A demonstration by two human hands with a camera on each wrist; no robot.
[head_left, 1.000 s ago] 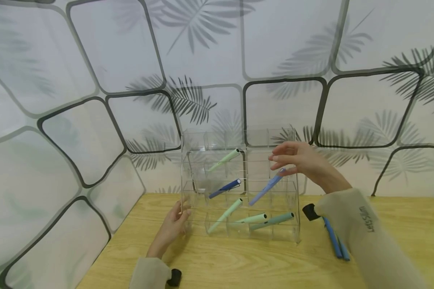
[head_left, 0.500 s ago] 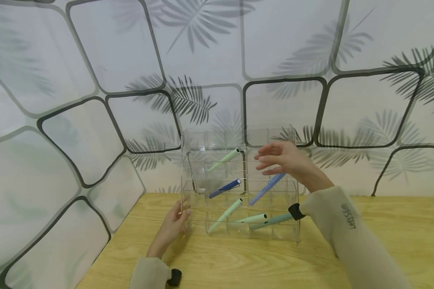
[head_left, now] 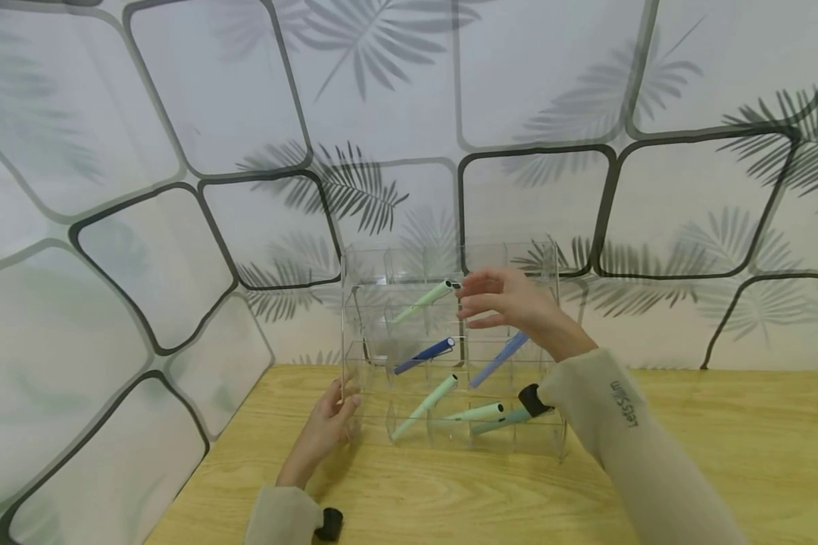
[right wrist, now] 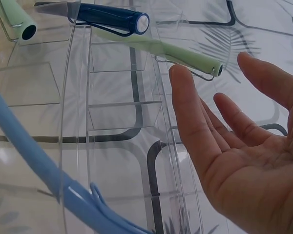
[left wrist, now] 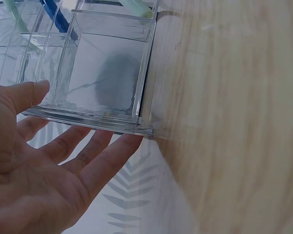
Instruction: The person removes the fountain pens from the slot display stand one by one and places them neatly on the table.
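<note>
A tiered clear acrylic pen rack (head_left: 368,265) stands on the table with several capped pens leaning in it. My left hand (head_left: 327,416) holds its left side; in the left wrist view the thumb lies over the front edge and the fingers (left wrist: 110,161) against the outer wall. My right hand (head_left: 504,303) is raised in front of the upper tiers, fingers spread and nothing in them. Its fingertips are close to the cap end of the upper light green pen (right wrist: 190,58). A dark blue pen (head_left: 424,356) sits one tier below, left of a periwinkle pen (head_left: 497,362) partly behind the hand.
On the bottom tier lean two light green pens, one steep (head_left: 424,407) and one flatter (head_left: 473,413), beside a teal pen (head_left: 501,421) partly covered by the right wrist strap (head_left: 533,400). Behind the wooden table (head_left: 450,492) hangs a leaf-patterned curtain (head_left: 538,76).
My right hand has moved left, from above the periwinkle pen to the upper light green pen. The right sleeve now hides the blue pens on the table. My left hand stays in place.
</note>
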